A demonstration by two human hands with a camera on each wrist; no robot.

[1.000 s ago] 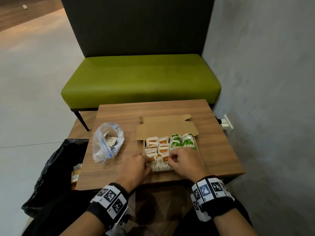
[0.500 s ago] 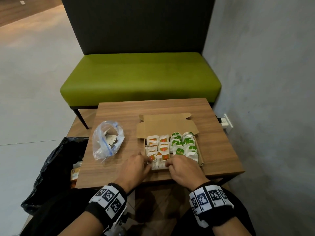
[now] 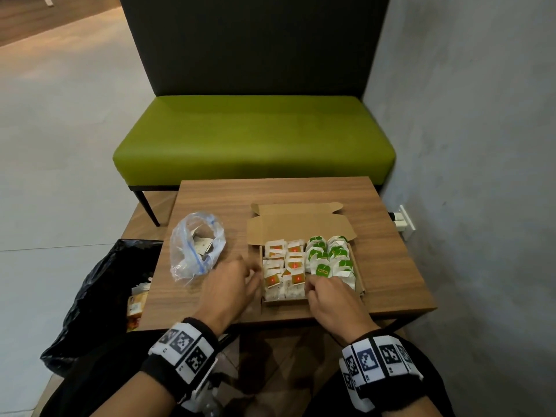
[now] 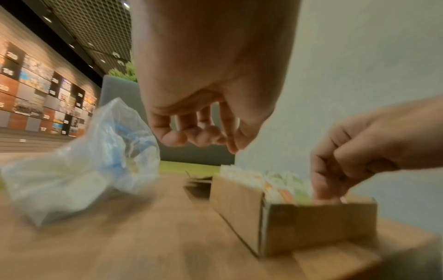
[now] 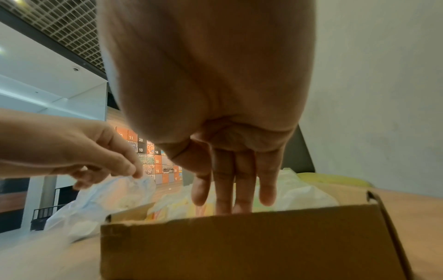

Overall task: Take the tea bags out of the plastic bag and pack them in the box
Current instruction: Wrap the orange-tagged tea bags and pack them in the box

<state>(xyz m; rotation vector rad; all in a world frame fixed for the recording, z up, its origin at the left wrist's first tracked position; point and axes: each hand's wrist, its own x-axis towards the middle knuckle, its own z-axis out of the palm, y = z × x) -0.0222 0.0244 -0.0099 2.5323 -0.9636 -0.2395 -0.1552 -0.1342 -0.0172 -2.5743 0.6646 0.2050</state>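
An open cardboard box [image 3: 301,228] sits on the wooden table [image 3: 391,266]. It holds orange-labelled tea bags [image 3: 282,266] on its left and green-labelled tea bags [image 3: 328,257] on its right. The clear plastic bag [image 3: 195,248] with a few tea bags inside lies left of the box. My left hand [image 3: 231,281] hovers between box and bag, fingers loosely curled [image 4: 199,132], holding nothing. My right hand [image 3: 331,293] reaches over the box's near wall [image 5: 239,242], with straight fingers [image 5: 235,185] pressing down on the front tea bags.
A black bin bag [image 3: 99,290] with packaging in it stands at the table's left. A green bench [image 3: 252,139] is behind the table. A grey wall with a socket [image 3: 404,221] runs along the right.
My left hand has come off the box's left front corner and moved left toward the plastic bag. My right hand has slid toward the near edge, uncovering the green tea bags.
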